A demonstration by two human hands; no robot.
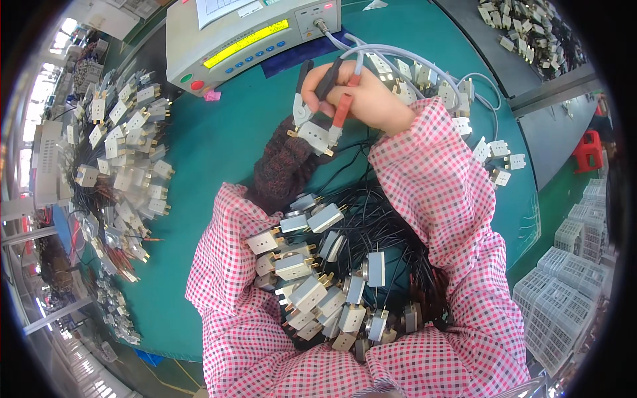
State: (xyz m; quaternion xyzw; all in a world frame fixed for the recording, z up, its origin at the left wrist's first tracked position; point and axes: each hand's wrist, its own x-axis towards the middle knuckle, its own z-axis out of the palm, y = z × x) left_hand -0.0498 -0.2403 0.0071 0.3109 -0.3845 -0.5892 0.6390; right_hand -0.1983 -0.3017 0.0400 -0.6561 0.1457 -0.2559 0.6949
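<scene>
My left hand (282, 166), in a dark brown knitted glove, holds a small white terminal block (314, 136) with brass-coloured tabs. Closed around test clips, my bare right hand (361, 93) is just above that block. One clip has black handles (328, 81) and metal jaws reaching the block's left side; a red-sleeved clip (342, 111) meets its right side. Whether each jaw grips a tab is hard to see. Between my forearms lies a heap of similar grey-and-white blocks (308, 292), with thin black leads (371, 225) trailing from them.
A grey tester (255, 40) with a lit yellow display stands at the back of the green table (186, 278). Grey cables (424, 50) run from it to the clips. More blocks are piled at left (123, 152) and back right (491, 152). White crates (561, 298) and a red stool (588, 151) stand right.
</scene>
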